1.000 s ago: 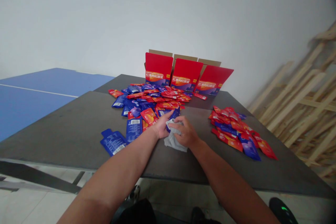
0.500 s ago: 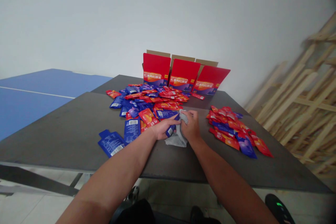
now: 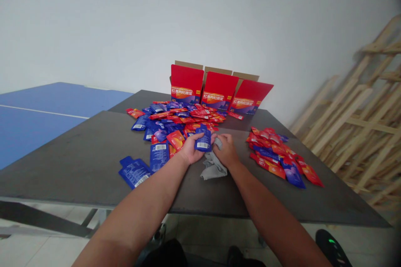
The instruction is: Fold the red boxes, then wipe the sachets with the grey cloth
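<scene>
My left hand (image 3: 192, 149) holds a blue pouch (image 3: 203, 139) upright, its barcode side facing me and the thumb across its edge. Close beside it, my right hand (image 3: 226, 150) is closed on a grey cloth (image 3: 213, 167), which hangs down onto the dark table. Beyond my hands spreads a heap of red and blue pouches (image 3: 169, 117). Left of my left hand lie two blue pouches, one next to the heap (image 3: 159, 156) and one nearer the table's front edge (image 3: 134, 171).
Three open red boxes (image 3: 187, 81) stand in a row behind the heap. A second pile of red and blue pouches (image 3: 277, 150) lies on the right of the dark table (image 3: 78, 154). A blue table (image 3: 46, 112) adjoins at left; wooden frames (image 3: 354, 129) lean at right.
My left hand has turned the blue pouch so its barcode side faces me. My right hand has drawn the cloth away from the pouch, slightly to the right.
</scene>
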### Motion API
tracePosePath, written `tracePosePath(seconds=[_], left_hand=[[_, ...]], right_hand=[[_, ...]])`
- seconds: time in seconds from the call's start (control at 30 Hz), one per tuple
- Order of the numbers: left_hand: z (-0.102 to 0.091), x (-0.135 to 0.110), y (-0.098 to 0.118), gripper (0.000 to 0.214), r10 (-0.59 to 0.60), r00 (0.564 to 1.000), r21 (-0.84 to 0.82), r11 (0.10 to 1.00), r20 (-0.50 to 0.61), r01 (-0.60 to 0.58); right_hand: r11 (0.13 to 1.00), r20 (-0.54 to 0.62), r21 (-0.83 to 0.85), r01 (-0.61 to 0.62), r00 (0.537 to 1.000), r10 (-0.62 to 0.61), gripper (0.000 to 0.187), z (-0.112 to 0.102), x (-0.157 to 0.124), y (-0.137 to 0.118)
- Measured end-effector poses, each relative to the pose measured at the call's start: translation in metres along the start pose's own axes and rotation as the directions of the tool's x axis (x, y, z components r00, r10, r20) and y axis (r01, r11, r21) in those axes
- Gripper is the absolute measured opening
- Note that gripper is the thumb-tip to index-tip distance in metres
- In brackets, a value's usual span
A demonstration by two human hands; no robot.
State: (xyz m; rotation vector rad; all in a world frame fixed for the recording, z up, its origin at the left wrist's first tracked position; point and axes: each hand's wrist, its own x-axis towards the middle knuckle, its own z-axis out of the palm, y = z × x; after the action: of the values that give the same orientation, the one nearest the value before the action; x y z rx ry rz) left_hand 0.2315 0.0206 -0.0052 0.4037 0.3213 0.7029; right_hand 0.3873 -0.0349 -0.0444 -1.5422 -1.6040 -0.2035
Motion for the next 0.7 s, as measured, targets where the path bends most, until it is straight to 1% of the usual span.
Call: tracePosePath(seconds=[0.07,0.13,0.2,0.27,0.3,0.4,0.43,0.5,0.57,0.63,0.7], left_hand=[[0.0,0.001,-0.001,0.039,0.0,1.0,0.009,1.0,0.029,-0.001],[0.001,0.002,-0.003,0.037,0.014,1.0,0.028,1.0,0.021,-0.015],[0.003,0.003,-0.006,0.036,0.057,0.998,0.055,0.997,-0.006,-0.056],[0.005,0.004,-0.01,0.034,0.117,0.993,0.091,0.989,-0.028,-0.114],[0.006,0.005,-0.012,0.032,0.148,0.988,0.112,0.983,-0.036,-0.143],[0.007,0.006,-0.017,0.031,0.201,0.978,0.182,0.965,-0.053,-0.188],[0.007,0.006,-0.019,0.03,0.208,0.977,0.208,0.959,-0.053,-0.193],[0.004,0.006,-0.023,0.029,0.218,0.975,0.259,0.945,-0.039,-0.201],[0.001,0.008,-0.026,0.028,0.225,0.974,0.3,0.93,-0.011,-0.211],[-0.003,0.011,-0.029,0.029,0.226,0.973,0.323,0.919,0.039,-0.227],[-0.007,0.013,-0.031,0.031,0.223,0.97,0.328,0.913,0.094,-0.242]], right_hand=[[1.0,-0.007,-0.012,0.022,1.0,-0.022,0.037,-0.001,-0.001,-0.007],[0.999,-0.055,-0.005,0.044,0.998,-0.045,0.04,-0.002,-0.002,-0.01],[0.998,-0.109,0.026,0.056,0.993,-0.053,0.034,-0.003,-0.004,-0.012],[0.997,-0.116,0.059,0.042,0.993,-0.035,0.025,-0.003,-0.005,-0.011],[0.997,-0.104,0.076,0.025,0.994,-0.017,0.026,-0.003,-0.006,-0.01],[0.988,-0.072,0.149,-0.039,0.996,0.05,0.039,-0.003,-0.006,-0.009],[0.982,-0.061,0.179,-0.057,0.996,0.069,0.041,-0.003,-0.005,-0.009],[0.972,-0.023,0.221,-0.084,0.996,0.092,0.038,-0.003,-0.003,-0.009],[0.961,0.033,0.251,-0.121,0.993,0.116,0.034,-0.003,-0.001,-0.009],[0.936,0.072,0.301,-0.183,0.983,0.169,0.034,-0.007,0.002,-0.007],[0.904,0.058,0.347,-0.25,0.968,0.245,0.036,-0.014,0.006,0.0]])
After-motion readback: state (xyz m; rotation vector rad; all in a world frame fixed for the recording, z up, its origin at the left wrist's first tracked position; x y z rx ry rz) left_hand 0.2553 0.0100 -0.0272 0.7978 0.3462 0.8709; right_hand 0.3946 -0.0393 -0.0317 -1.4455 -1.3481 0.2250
